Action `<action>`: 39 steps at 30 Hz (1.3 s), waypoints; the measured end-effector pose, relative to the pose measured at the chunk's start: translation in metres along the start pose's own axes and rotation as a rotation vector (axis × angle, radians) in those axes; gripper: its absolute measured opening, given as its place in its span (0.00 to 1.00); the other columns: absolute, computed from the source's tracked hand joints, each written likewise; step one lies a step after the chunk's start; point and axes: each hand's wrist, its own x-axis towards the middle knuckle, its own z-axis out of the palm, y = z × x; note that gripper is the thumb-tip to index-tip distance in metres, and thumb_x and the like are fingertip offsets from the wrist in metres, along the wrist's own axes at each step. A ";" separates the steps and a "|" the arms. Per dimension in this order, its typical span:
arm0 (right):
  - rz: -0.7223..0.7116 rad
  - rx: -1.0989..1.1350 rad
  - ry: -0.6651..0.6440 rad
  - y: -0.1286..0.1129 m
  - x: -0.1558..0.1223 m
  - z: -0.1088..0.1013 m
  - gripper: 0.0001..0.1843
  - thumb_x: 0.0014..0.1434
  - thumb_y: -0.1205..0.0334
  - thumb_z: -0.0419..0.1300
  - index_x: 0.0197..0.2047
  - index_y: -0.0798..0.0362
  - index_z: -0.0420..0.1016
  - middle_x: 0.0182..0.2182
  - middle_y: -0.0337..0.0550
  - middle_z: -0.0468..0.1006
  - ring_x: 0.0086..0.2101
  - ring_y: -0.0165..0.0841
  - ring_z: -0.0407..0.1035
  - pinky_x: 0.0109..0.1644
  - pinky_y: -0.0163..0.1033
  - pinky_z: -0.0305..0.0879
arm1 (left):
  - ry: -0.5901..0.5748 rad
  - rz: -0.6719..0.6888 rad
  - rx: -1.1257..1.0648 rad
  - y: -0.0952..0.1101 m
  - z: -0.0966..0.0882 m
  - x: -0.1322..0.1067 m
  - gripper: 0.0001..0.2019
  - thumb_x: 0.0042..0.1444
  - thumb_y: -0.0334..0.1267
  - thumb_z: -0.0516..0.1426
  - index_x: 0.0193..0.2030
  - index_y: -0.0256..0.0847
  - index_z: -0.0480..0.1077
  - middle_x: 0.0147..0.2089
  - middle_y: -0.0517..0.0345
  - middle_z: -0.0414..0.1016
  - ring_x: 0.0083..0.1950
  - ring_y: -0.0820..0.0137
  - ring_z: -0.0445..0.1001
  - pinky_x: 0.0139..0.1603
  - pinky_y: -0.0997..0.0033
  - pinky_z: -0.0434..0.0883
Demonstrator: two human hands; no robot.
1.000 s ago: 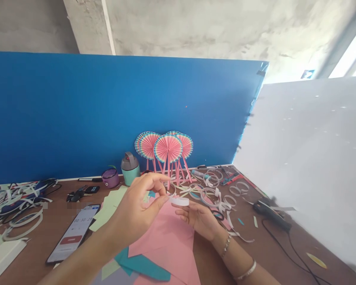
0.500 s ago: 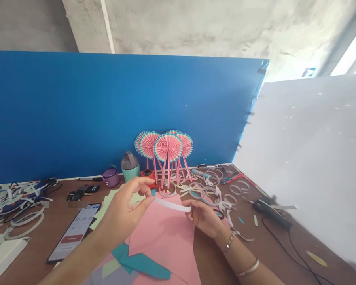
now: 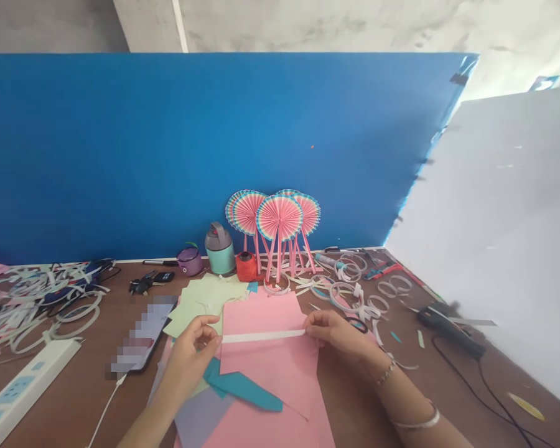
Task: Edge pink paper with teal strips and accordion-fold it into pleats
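A narrow white tape strip [image 3: 264, 336] runs nearly level across a pink paper sheet [image 3: 266, 311]. My left hand [image 3: 196, 348] is closed at its left end, and my right hand [image 3: 331, 331] pinches the right end. Whether the strip touches the paper or hangs just over it, I cannot tell. Under the sheet are more pink papers, a teal paper piece [image 3: 249, 389], a lavender sheet [image 3: 200, 414] and pale green sheets [image 3: 210, 292]. Black-handled scissors [image 3: 357, 325] lie partly hidden beside my right hand.
Pink folded-paper fans [image 3: 279, 218] stand at the back near a teal bottle [image 3: 220, 252] and a red tape measure [image 3: 246, 266]. Tape rolls [image 3: 345, 295] and scraps lie right, beside a corded glue gun [image 3: 448, 326]. A phone [image 3: 147, 336] and power strip [image 3: 30, 379] lie left.
The strip, curved and raised before, is now pulled straighter and longer over the pink sheet. My hands have moved apart and lower, and the view has shifted.
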 end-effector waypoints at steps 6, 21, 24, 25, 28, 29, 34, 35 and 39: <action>-0.024 -0.317 0.054 -0.011 -0.007 0.007 0.05 0.46 0.67 0.56 0.25 0.54 0.74 0.26 0.38 0.73 0.29 0.31 0.63 0.34 0.35 0.57 | -0.024 -0.073 0.030 -0.025 0.010 -0.012 0.14 0.48 0.44 0.53 0.41 0.41 0.67 0.25 0.64 0.66 0.29 0.69 0.68 0.31 0.71 0.64; 0.060 -0.404 0.049 0.008 -0.007 0.009 0.32 0.43 0.73 0.53 0.54 0.53 0.62 0.23 0.31 0.68 0.24 0.27 0.62 0.26 0.31 0.53 | -0.074 -0.033 0.118 -0.046 0.023 -0.021 0.12 0.51 0.43 0.52 0.41 0.44 0.68 0.27 0.63 0.66 0.32 0.66 0.71 0.37 0.67 0.68; 0.050 -0.492 0.058 0.002 -0.009 0.012 0.26 0.42 0.75 0.52 0.48 0.54 0.65 0.22 0.31 0.66 0.24 0.27 0.61 0.26 0.31 0.52 | -0.073 -0.036 0.181 -0.042 0.024 -0.022 0.12 0.51 0.40 0.50 0.42 0.45 0.67 0.28 0.62 0.68 0.34 0.65 0.71 0.41 0.64 0.68; 0.037 -0.520 0.066 0.001 -0.010 0.013 0.25 0.41 0.75 0.52 0.46 0.54 0.66 0.22 0.31 0.67 0.24 0.27 0.61 0.27 0.31 0.52 | -0.076 -0.037 0.197 -0.041 0.024 -0.023 0.12 0.51 0.40 0.50 0.42 0.45 0.67 0.28 0.62 0.68 0.34 0.65 0.71 0.43 0.64 0.68; -0.003 -0.563 0.085 0.001 -0.010 0.014 0.24 0.41 0.76 0.51 0.43 0.52 0.67 0.22 0.32 0.68 0.24 0.27 0.62 0.27 0.31 0.51 | -0.082 -0.034 0.208 -0.040 0.024 -0.024 0.12 0.52 0.38 0.50 0.44 0.45 0.66 0.29 0.62 0.68 0.36 0.66 0.72 0.44 0.64 0.68; -0.008 -0.566 0.091 0.003 -0.009 0.014 0.23 0.41 0.76 0.51 0.43 0.52 0.67 0.22 0.32 0.69 0.24 0.27 0.62 0.27 0.32 0.50 | -0.085 -0.032 0.203 -0.040 0.023 -0.024 0.12 0.52 0.38 0.50 0.44 0.45 0.66 0.29 0.62 0.68 0.36 0.66 0.72 0.44 0.64 0.68; -0.009 -0.568 0.085 0.007 -0.007 0.015 0.21 0.42 0.75 0.52 0.42 0.52 0.68 0.22 0.33 0.69 0.25 0.28 0.62 0.27 0.32 0.50 | -0.088 -0.019 0.143 -0.040 0.018 -0.023 0.12 0.52 0.40 0.50 0.43 0.44 0.66 0.28 0.63 0.65 0.35 0.66 0.72 0.43 0.65 0.70; -0.008 -0.571 0.083 0.006 -0.007 0.016 0.21 0.43 0.75 0.52 0.42 0.52 0.68 0.22 0.33 0.69 0.25 0.28 0.62 0.27 0.32 0.50 | -0.088 -0.020 0.121 -0.040 0.018 -0.022 0.13 0.52 0.40 0.50 0.43 0.44 0.66 0.27 0.63 0.65 0.34 0.67 0.72 0.43 0.65 0.70; 0.022 -0.610 0.067 0.002 -0.008 0.018 0.21 0.42 0.75 0.52 0.42 0.53 0.68 0.24 0.33 0.69 0.26 0.28 0.62 0.28 0.32 0.51 | -0.110 -0.052 0.058 -0.045 0.016 -0.021 0.13 0.50 0.41 0.50 0.42 0.44 0.66 0.27 0.63 0.64 0.39 0.65 0.74 0.45 0.66 0.70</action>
